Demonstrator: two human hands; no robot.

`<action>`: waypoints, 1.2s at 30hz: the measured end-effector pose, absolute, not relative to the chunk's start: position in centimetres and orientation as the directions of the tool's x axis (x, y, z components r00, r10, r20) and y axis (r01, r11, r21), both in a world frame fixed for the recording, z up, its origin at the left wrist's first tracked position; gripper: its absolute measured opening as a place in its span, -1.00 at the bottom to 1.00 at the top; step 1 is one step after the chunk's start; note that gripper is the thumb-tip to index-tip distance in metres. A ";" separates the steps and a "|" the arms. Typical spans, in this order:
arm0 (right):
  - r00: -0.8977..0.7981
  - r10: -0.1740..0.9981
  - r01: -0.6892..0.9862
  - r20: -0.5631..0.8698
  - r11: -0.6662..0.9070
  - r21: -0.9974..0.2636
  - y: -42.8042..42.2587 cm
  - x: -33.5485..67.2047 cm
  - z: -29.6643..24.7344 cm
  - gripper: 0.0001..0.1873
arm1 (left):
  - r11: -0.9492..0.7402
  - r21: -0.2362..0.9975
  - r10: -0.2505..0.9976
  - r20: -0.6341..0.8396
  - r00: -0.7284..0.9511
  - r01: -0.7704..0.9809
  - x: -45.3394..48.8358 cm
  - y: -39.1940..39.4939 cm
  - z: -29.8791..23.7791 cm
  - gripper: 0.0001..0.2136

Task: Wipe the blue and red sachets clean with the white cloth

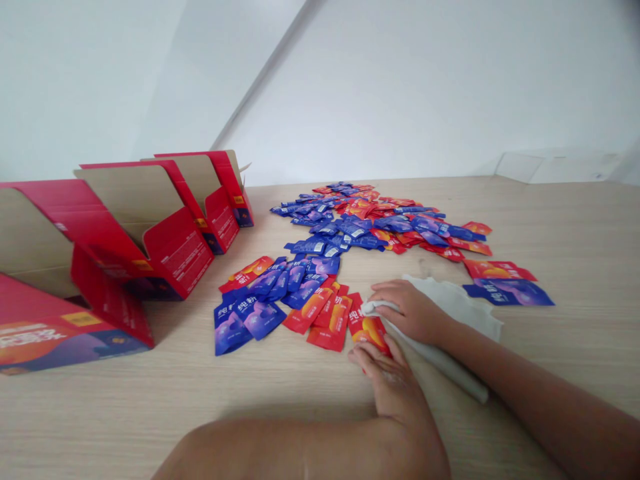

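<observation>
Left hand [389, 379] clamped on red sachet [369, 323]; right gripping white tool [373, 308]; boxes [175, 257] up, open; far heap [356, 227] still jumbled.

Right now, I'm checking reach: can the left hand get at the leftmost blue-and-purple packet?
Probably yes: only flat packets and pale tabletop seem to lie between the left hand and the leftmost packet.

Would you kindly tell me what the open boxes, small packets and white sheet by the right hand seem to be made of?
Boxes: probably cardboard, smooth and printed outside, since the inner faces show plain matte brown.
Packets: likely plastic or foil film, given the slight sheen and flat shape.
White sheet: perhaps cloth or tissue, matte, with an uneven edge.
</observation>
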State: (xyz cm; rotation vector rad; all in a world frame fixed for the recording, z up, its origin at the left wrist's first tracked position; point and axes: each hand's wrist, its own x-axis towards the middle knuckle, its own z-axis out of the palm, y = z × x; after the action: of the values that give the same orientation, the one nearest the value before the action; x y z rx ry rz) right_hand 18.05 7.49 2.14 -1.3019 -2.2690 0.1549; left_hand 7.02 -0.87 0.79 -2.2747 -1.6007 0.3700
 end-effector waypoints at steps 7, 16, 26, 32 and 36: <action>-0.438 0.782 0.728 0.443 0.598 -0.337 6.0 17.1 3.1 -0.72 | -0.295 -0.323 0.947 0.024 0.319 0.899 7.0 -0.9 0.7 -0.57; -0.454 0.815 0.750 0.361 0.568 -0.340 6.8 17.2 2.5 -0.75 | -0.326 -0.341 0.940 -0.018 0.341 0.881 7.0 -0.7 0.8 -0.55; -0.499 0.771 0.708 0.396 0.626 -0.327 5.6 16.5 3.4 -0.74 | -0.355 -0.461 0.932 -0.105 0.348 0.813 7.0 -0.5 0.9 -0.55; -0.460 0.807 0.747 0.372 0.578 -0.330 6.5 16.8 2.9 -0.76 | -0.338 -0.485 0.936 -0.088 0.340 0.807 7.0 -0.8 0.9 -0.54; -0.398 0.836 0.776 0.378 0.526 -0.347 7.3 18.0 2.4 -0.76 | -0.325 -0.466 0.938 -0.044 0.345 0.823 7.0 -0.8 0.7 -0.52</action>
State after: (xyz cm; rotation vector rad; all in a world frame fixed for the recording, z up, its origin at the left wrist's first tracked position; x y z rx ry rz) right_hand 18.03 7.31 2.36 -1.3092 -2.2591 0.1552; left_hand 7.03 -0.77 0.69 -2.2518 -1.5531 0.4366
